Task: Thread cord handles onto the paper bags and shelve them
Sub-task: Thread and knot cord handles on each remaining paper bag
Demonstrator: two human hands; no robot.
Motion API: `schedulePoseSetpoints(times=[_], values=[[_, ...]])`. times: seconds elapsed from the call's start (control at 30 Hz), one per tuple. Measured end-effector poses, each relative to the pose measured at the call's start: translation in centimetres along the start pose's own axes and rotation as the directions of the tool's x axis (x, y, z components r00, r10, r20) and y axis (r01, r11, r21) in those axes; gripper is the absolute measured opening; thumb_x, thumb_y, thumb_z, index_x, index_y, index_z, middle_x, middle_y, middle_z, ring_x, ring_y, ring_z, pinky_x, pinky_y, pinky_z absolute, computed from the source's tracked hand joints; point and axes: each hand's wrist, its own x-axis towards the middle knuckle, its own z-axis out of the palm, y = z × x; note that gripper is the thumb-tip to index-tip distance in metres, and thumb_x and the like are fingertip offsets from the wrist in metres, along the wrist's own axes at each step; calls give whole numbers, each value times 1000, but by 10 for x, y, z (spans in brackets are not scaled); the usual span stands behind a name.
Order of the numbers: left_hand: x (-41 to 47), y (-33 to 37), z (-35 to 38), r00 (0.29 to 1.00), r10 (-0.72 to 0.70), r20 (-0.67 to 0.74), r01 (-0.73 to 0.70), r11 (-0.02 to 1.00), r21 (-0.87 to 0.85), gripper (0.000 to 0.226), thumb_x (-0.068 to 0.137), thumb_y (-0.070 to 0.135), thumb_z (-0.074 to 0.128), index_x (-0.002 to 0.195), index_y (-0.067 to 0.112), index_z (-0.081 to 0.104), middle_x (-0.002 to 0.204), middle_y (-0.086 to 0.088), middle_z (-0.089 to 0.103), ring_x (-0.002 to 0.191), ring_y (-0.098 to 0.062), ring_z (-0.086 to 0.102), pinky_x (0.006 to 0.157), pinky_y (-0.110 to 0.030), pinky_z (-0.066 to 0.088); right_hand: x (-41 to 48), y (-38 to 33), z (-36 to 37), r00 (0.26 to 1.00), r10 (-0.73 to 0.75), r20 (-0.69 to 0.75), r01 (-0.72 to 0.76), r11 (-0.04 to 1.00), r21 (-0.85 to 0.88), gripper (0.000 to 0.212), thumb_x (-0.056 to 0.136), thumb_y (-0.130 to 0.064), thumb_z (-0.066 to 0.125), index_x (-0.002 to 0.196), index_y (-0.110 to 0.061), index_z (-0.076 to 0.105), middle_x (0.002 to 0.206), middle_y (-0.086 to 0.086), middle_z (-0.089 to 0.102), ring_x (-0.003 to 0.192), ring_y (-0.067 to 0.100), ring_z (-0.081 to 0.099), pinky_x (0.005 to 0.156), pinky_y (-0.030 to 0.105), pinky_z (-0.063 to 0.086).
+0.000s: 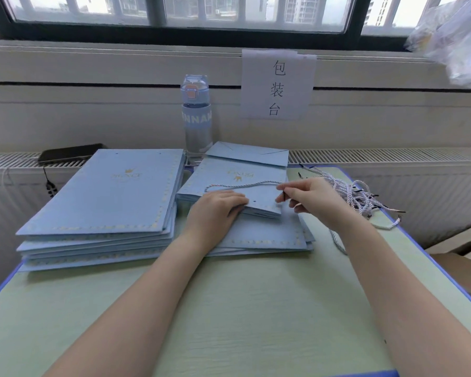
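One pale green, wood-grained bench carried two stacks of flat, matte blue paper bags, gold-edged. On the right stack's top bag, the left hand pressed flat, grip apart; the right hand had its grip pinched on the black tip of a twisted white cord.

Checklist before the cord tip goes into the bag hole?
1. Left hand presses the top bag flat on its stack: ok.
2. Right hand pinches the cord at its black tip: ok.
3. Punched hole uncovered, clear of the left fingertips: ok.
4. Tip lined up with that hole: not ok, it sits off to the right.
5. Cord's other end already threaded: cannot tell, it runs toward the left hand.
6. Spare cords lying just beyond the right hand: ok.
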Motion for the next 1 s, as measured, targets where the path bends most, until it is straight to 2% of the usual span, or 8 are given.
schedulePoseSetpoints(times=[0.17,0.23,0.33,0.47,0.6,0.73,0.83,1.0], values=[[0,4,-3,995,95,-24,-94,994,52,31,86,40,49,82,27,77,82,13,74,72,-12,70,54,-19,46,-3,-2,9,993,-116,-1,116,990,81,14,89,-3,59,98,-6,70,84,8,72,73,13,63,71,17,55],[-1,5,-3,992,125,-23,-124,991,47,28,84,42,52,80,30,76,79,15,73,69,-10,70,52,-19,48,-3,0,11,986,-167,4,166,984,-69,13,87,-4,62,91,-12,72,79,2,72,68,6,63,68,13,51],[-2,4,-2,989,137,-63,-136,991,18,25,82,42,55,78,29,77,77,15,73,67,-10,70,48,-26,52,-3,2,14,953,-302,21,281,859,-427,14,85,-5,65,89,-13,75,76,-9,67,61,-8,56,64,2,38],[-3,3,-2,983,157,-96,-156,988,10,25,83,40,56,79,27,77,77,13,73,67,-10,70,48,-27,52,-6,0,17,907,-417,66,388,764,-516,14,83,-1,65,89,-8,76,79,-1,67,61,-13,49,65,-2,33],[-3,6,-4,976,160,-145,-161,987,4,24,83,38,58,79,24,77,76,11,74,65,-10,69,49,-27,52,-7,-3,15,890,-443,103,426,733,-530,14,83,-1,65,88,-9,76,78,-1,67,59,-13,53,65,0,34],[-4,6,-5,974,135,-181,-134,991,18,33,84,44,58,72,19,75,68,6,71,56,-13,64,47,-27,50,-10,-5,15,894,-395,213,443,702,-557,15,87,-6,64,94,-12,76,84,1,62,69,7,50,67,2,32],[-4,8,-9,974,101,-204,-105,994,-9,35,86,44,57,73,17,75,68,6,70,55,-14,63,47,-30,50,-9,-6,11,901,-384,200,432,755,-493,21,92,-8,58,103,-16,73,88,-4,63,77,15,54,65,7,35],[0,17,-16,951,73,-301,-72,997,17,32,86,42,60,74,16,75,69,5,72,57,-13,66,45,-31,51,-16,-14,2,929,-334,159,369,863,-345,26,93,-10,50,89,-24,72,84,-11,69,61,-5,53,64,20,39]])
